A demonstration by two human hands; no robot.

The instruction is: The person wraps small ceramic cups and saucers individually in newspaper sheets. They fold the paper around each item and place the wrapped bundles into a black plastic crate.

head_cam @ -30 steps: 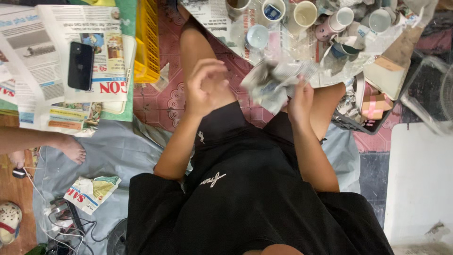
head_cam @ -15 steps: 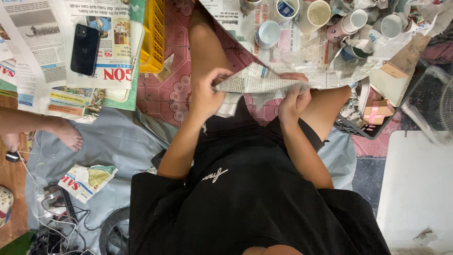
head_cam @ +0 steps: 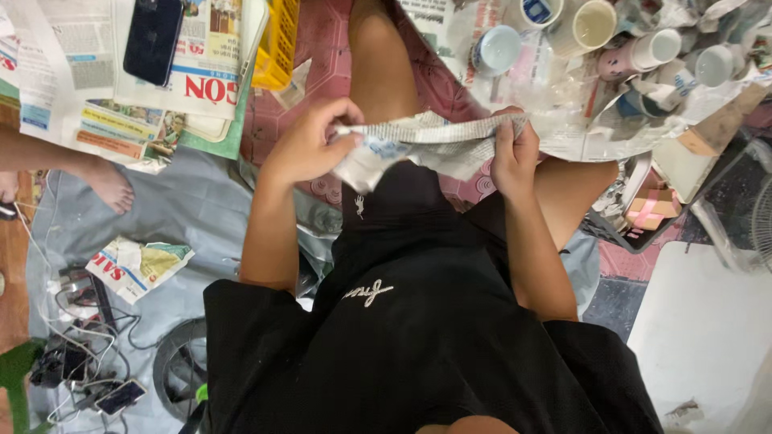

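1. Newsprint, crumpled and grey, is pinched at both ends: the left hand (head_cam: pixel 310 149) is clamped on one end of the newspaper sheet (head_cam: pixel 426 145), the right hand (head_cam: pixel 515 153) closed tight on the other.
2. The sheet stretches between the hands, above the person's lap and black shorts (head_cam: pixel 402 241).
3. Just beyond lie cups (head_cam: pixel 579 32) among loose paper on the floor.
4. To the left, a yellow basket (head_cam: pixel 277 44), spread newspapers (head_cam: pixel 193 80) and a dark phone (head_cam: pixel 153 36).
5. A bare foot (head_cam: pixel 108 185) rests at the far left.
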